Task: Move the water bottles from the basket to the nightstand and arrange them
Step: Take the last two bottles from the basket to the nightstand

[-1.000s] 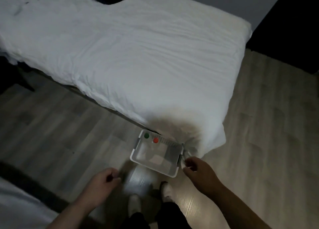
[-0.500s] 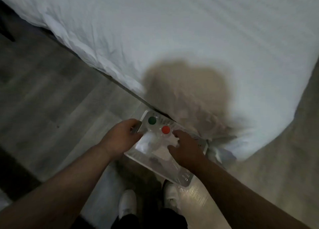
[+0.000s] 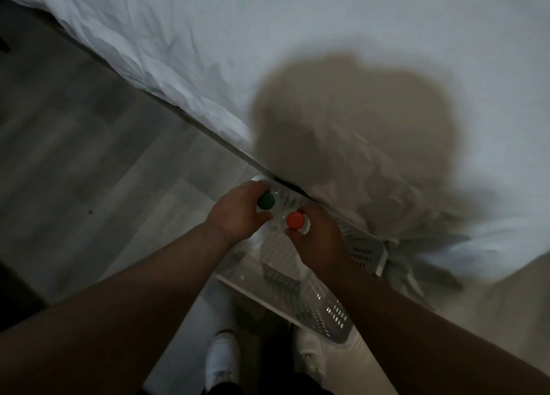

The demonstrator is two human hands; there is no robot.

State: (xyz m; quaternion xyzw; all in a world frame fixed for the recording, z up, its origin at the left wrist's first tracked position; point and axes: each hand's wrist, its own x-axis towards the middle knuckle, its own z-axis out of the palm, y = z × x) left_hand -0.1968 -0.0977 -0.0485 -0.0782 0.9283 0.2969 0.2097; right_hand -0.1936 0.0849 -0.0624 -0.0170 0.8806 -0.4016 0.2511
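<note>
Fingers (image 3: pixel 253 190) of the left hand (image 3: pixel 235 213) curl round the top of the green-capped bottle (image 3: pixel 265 200). The right hand (image 3: pixel 315 240) grips the orange-capped bottle (image 3: pixel 295 220) just beside it in the same way. Nearest are two white shoes (image 3: pixel 222 359) on the pale wood floor (image 3: pixel 89 171). Just ahead of them sits the white perforated basket (image 3: pixel 366 251), with both bottles at its far-left corner. Close against its far side hangs the white bed cover (image 3: pixel 297 52), crossed by a brownish shadow (image 3: pixel 357 120).
</note>
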